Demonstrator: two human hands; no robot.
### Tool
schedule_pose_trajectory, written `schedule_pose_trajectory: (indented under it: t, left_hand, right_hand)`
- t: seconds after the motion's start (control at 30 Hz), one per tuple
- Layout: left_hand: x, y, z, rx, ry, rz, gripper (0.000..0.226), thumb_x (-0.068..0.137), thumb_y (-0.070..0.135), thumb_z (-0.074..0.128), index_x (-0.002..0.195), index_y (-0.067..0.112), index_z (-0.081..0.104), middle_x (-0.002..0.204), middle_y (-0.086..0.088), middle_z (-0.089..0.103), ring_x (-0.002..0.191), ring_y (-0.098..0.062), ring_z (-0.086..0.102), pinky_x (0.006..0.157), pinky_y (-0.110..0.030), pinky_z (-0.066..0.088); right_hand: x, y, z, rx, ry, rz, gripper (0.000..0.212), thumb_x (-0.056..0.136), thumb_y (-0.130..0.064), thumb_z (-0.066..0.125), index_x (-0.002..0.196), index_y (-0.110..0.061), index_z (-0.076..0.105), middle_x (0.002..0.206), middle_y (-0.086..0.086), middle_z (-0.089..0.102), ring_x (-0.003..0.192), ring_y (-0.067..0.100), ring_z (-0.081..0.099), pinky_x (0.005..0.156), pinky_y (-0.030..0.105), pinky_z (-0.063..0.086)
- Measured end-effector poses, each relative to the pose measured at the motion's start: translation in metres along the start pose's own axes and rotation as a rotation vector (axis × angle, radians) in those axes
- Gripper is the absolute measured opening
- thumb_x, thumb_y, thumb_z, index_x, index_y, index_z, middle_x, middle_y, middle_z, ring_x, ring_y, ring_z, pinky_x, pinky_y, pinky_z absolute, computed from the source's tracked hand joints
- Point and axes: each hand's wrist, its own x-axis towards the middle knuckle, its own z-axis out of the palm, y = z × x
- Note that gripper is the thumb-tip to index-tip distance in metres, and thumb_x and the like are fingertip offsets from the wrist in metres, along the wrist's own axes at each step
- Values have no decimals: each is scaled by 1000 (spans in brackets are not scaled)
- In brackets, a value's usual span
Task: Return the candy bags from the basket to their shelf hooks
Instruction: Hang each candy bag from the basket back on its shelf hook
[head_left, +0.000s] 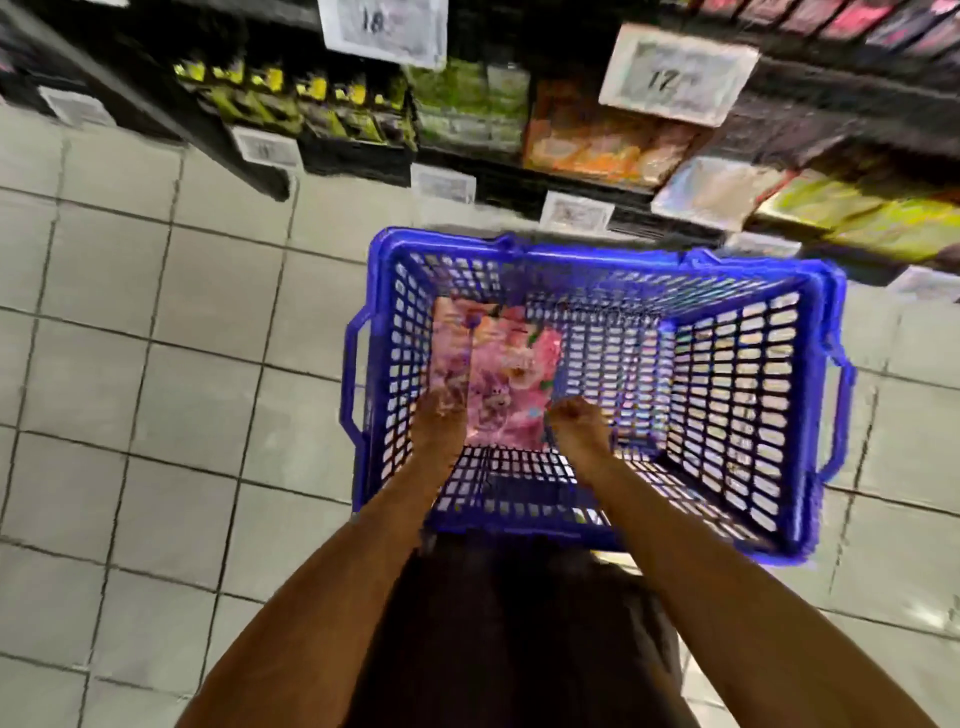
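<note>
Early stage: pink bag (498, 374) not yet out of basket (597, 255); right hand (576, 418) pinches its corner; left hand (441, 415) fingers too blurred to tell.

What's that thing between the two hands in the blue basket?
A pink candy bag lies between the left hand and the right hand, down inside the basket. The head view shows it, though blurred.

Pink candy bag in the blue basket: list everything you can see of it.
The pink glossy plastic candy bag bears blurred floral and cartoon print. It lies in the left half of the blue plastic lattice basket, long axis pointing away from the person. The left hand and right hand meet its near corners; blur hides the grip.
</note>
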Motion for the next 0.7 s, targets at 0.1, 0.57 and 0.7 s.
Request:
schedule_pose_trajectory:
  t: [0.1, 0.57, 0.7]
  left_hand:
    - [29, -8, 21, -29, 127, -27, 35, 97, 18, 54, 129, 3, 50, 123, -14, 61, 99, -26, 59, 68, -20, 47]
    - [46, -12, 51, 31, 187, 109, 37, 96, 17, 57, 125, -6, 57, 118, -25, 66, 98, -32, 68, 75, -26, 53]
    - [68, -14, 56, 202, 113, -47, 38, 101, 28, 44, 127, 1, 55, 129, -21, 58, 88, -13, 57, 74, -20, 46]
  right_hand:
    - [31, 13, 16, -53, 2, 45, 10, 83, -2, 70, 90, -5, 63, 82, 7, 66, 74, 7, 65, 73, 29, 43]
    - [76, 41, 42, 11, 50, 184, 62, 73, -35, 82, 122, -9, 57, 115, 14, 66, 99, 27, 67, 84, 42, 59]
    - [79, 47, 38, 162, -101, 149, 47, 69, -25, 86, 109, -9, 66, 75, -2, 72, 61, 12, 70, 53, 24, 56]
